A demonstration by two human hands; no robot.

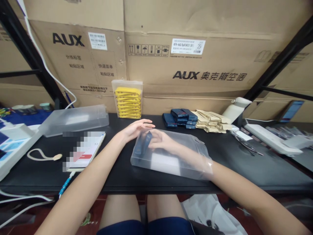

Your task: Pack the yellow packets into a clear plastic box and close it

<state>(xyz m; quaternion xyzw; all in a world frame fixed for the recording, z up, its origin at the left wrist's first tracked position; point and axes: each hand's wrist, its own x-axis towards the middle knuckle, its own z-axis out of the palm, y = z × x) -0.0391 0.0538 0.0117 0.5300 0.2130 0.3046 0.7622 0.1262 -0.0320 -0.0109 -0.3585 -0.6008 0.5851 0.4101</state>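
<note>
A translucent plastic box (171, 164) lies on its side on the black table in front of me, its opening to the right. My right hand (160, 140) reaches through that opening deep into the box. Its fingers are closed on a dark blue packet (147, 139) near the box's left end, seen a little blurred through the plastic. Another dark blue packet (138, 146) stands against that end wall. My left hand (137, 129) is outside, at the far left corner of the box, with fingers stretched out and nothing in them.
Dark blue packets (179, 118) and beige packets (210, 120) are piled behind the box. A clear box of yellow packets (128, 102) stands upright at the back. Left are another translucent box (75, 120), a phone (89, 150) and a power strip (17, 140); right, a white bottle (236, 109) and glasses (246, 143).
</note>
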